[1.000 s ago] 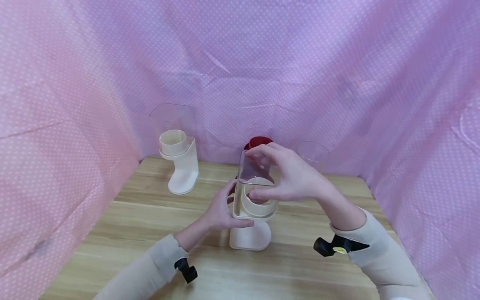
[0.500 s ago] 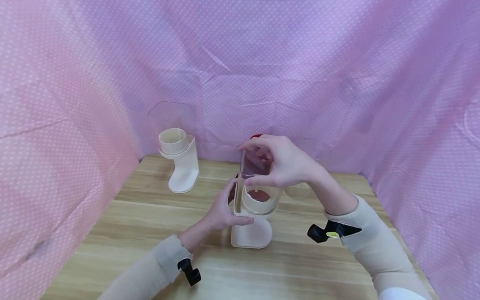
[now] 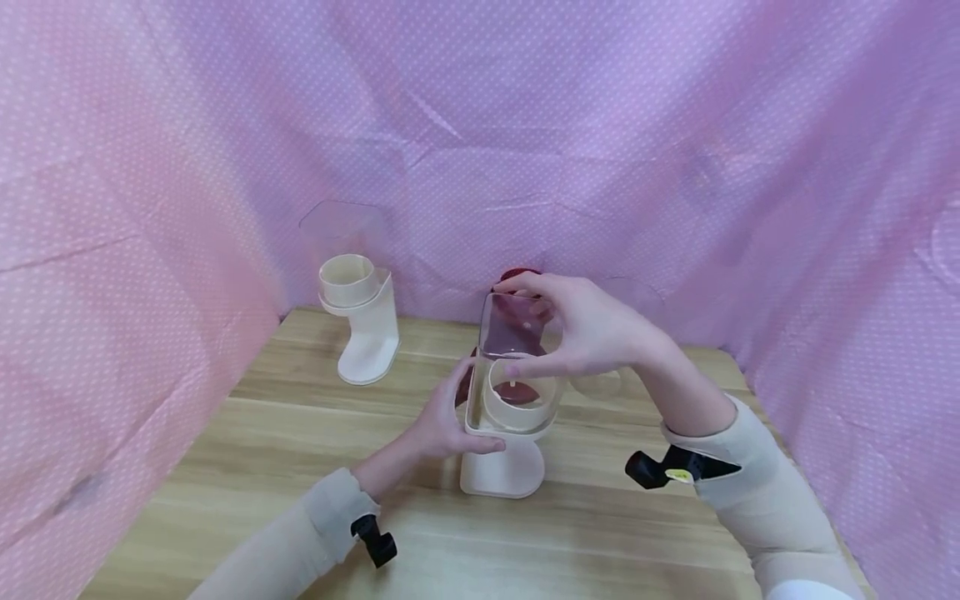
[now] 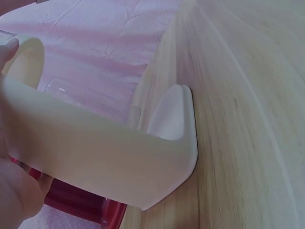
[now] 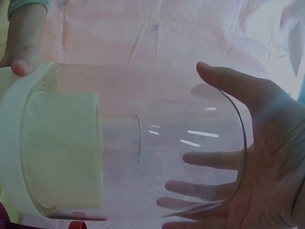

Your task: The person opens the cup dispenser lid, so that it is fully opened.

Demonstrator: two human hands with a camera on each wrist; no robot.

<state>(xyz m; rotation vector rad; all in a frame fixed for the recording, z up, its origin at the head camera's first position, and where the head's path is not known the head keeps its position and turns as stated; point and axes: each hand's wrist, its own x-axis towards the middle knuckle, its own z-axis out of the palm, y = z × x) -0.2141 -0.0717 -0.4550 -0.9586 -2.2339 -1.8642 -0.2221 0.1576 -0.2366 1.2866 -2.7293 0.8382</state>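
In the head view a cream stand (image 3: 502, 468) stands upright on the table, with a short cream cylinder (image 3: 517, 414) in its upper ring. A clear plastic container (image 5: 190, 126) sits around that cylinder and rises above it. My left hand (image 3: 441, 423) grips the stand's upright, thumb across the front; the left wrist view shows the upright (image 4: 86, 143) up close. My right hand (image 3: 596, 329) spans the container's upper end, thumb on one side and fingers round the other. Through the clear wall its fingers (image 5: 209, 160) are visible.
Back left stands another cream stand (image 3: 372, 333), a clear container (image 3: 341, 223) behind it. A red object (image 3: 517, 272) is mostly hidden behind my right hand. Another clear container (image 3: 633, 292) is faint at the back right. Pink dotted cloth (image 3: 480, 100) surrounds the wooden table (image 3: 300, 417).
My right hand has risen a little along the clear container, then shifted slightly right. My left hand and the stand have stayed nearly in place.
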